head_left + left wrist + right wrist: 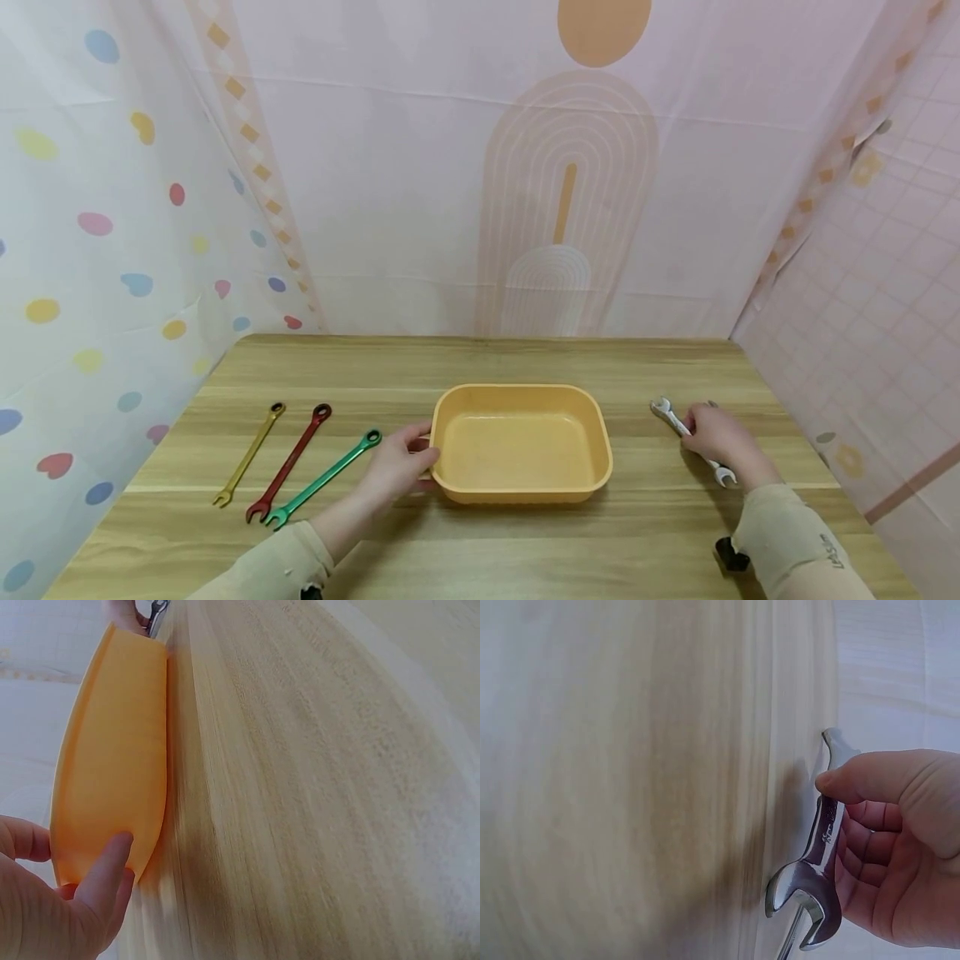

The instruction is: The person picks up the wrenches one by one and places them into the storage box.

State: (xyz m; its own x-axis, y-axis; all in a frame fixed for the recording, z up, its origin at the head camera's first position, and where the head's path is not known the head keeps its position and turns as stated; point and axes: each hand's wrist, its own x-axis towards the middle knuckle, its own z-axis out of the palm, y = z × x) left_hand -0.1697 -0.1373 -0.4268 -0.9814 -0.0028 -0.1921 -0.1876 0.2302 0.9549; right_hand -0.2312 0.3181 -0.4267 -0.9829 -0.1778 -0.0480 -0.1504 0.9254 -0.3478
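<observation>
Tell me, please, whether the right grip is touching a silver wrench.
Touching. The right wrist view shows the right grip pinching the silver wrench by its shaft.

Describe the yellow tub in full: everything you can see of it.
The yellow tub is a shallow, open-topped container, rectangular with rounded corners, a rolled-looking rim and slightly sloping walls. It looks like smooth plastic, plain inside, more orange in the left wrist view. It sits upright on the wood-grain table, long side toward the person, to the right of the green wrench. The left hand holds its left end.
</observation>
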